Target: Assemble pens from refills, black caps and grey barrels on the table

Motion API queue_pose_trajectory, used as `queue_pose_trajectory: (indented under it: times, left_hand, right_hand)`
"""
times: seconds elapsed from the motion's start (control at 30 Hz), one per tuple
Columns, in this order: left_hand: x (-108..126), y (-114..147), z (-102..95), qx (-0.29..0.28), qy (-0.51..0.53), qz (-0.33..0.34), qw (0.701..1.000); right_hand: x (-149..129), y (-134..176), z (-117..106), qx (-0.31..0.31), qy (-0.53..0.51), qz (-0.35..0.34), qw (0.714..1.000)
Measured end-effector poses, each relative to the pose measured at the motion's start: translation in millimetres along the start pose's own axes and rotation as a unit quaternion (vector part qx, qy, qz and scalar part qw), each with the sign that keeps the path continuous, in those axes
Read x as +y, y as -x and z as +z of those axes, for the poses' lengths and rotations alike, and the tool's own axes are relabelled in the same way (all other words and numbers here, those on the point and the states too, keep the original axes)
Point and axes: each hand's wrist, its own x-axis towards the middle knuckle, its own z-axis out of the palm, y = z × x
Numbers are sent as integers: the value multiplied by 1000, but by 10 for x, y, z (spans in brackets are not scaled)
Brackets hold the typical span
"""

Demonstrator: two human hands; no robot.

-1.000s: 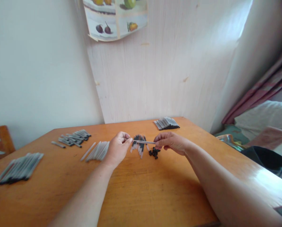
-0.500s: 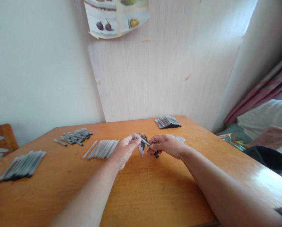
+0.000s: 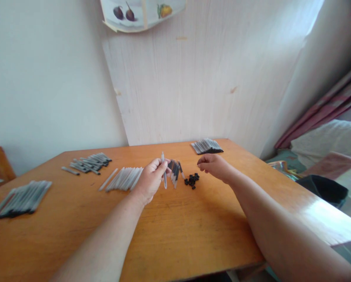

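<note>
My left hand (image 3: 154,174) is closed, pinching a translucent pen (image 3: 165,181) that stands nearly upright between thumb and fingers. Just beyond it lies a row of dark ink refills (image 3: 175,172) with pale ends. My right hand (image 3: 212,165) hovers over the table to the right, its fingers curled together; whatever they hold, if anything, is hidden. Between the hands sits a heap of small black plugs (image 3: 192,180). Left of my left hand is a row of clear pen barrels (image 3: 124,179), partly covered by the hand.
Pens with black ends lie in a loose pile (image 3: 91,163), a left-hand bundle (image 3: 24,199) and a back-right bundle (image 3: 206,146) on the wooden table (image 3: 163,231). A dark bin (image 3: 322,190) stands beyond the right edge. A chair (image 3: 0,164) is at the left.
My right hand has let go of the pen and moved right and away, uncovering the black plugs. My left hand has turned the pen from slanted to nearly upright. The view has tilted down slightly.
</note>
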Motion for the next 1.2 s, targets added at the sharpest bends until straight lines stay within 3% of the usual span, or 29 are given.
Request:
queue_pose_trajectory:
  times: [0.13, 0.3, 0.53, 1.07, 1.2]
  left_hand:
    - [-32, -18, -16, -1, -14, 10, 1000]
    - [-40, -30, -22, -4, -30, 5, 1000]
    - [-44, -17, -7, -5, -38, -7, 999]
    - [-77, -8, 3, -23, -76, -17, 997]
    - [-104, 8, 7, -35, -98, -6, 995]
  right_hand:
    - [87, -26, -15, -7, 161, -34, 986]
    - [-27, 62, 2, -63, 263, -28, 962]
    - [-119, 101, -23, -82, 296, -15, 952]
    - [-55, 82, -16, -108, 331, -43, 936]
    - [-25, 63, -29, -79, 320, -50, 943]
